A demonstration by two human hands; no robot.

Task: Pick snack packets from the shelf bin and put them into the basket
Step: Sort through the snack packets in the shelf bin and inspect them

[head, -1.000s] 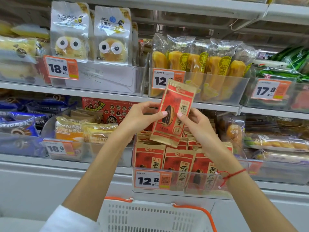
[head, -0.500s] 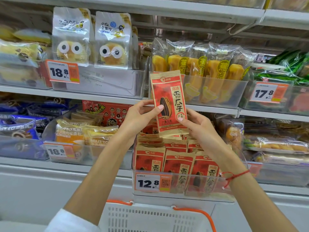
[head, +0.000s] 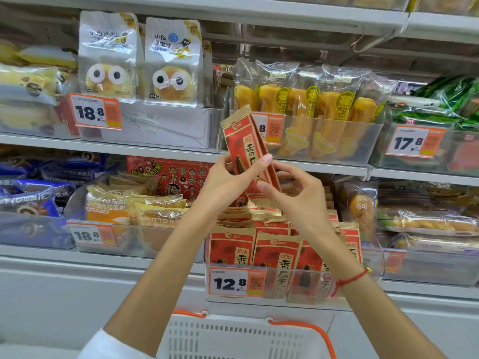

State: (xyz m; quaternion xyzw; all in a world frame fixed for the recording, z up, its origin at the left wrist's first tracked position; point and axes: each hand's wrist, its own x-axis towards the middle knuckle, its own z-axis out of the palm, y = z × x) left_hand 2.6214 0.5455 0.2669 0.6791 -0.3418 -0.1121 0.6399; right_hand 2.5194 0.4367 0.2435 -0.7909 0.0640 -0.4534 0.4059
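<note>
A: Status?
B: One packet [head: 247, 154] out of the bin [head: 290, 283], held up in front of the shelf. Left hand [head: 228, 182] wraps its middle, thumb across the face. Right hand [head: 298, 193] pinches the lower end.
A: Step?
B: Looks like mid-transfer, picked but not dropped. Basket [head: 243, 335] sits directly below.
A: Next?
B: Probably lower it straight down past the bin front, then let go.

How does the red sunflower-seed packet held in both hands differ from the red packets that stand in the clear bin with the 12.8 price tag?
The held red paper packet is raised and tilted, gripped by the left hand and right hand; the binned red packets stand upright in rows. The held one shows turned partly edge-on; the binned ones face forward. Both share the same red and tan print.
</note>
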